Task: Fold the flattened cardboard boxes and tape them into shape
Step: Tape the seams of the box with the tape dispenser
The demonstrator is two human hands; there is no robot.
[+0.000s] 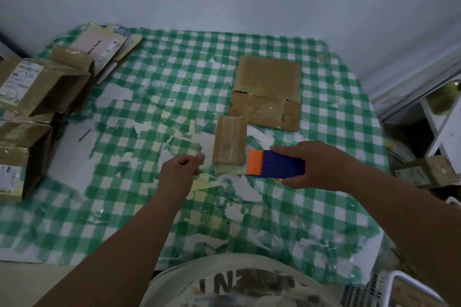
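Observation:
A small folded cardboard box (230,143) stands on the green checked tablecloth (174,77) near the table's middle. My right hand (310,166) grips a blue and orange tape dispenser (275,164) just right of the box's near end. My left hand (180,172) is left of the box and pinches the end of a clear tape strip (212,178) that runs along the box's near edge toward the dispenser. Behind the box lies a flattened cardboard box (268,92) with shiny tape across its flaps.
Taped boxes (37,87) are stacked at the table's left edge, with flat mailers (104,47) behind them. Another box (426,172) sits off the table to the right beside white shelving (444,117). A white basket (389,289) is at the bottom right. The tablecloth is torn in patches.

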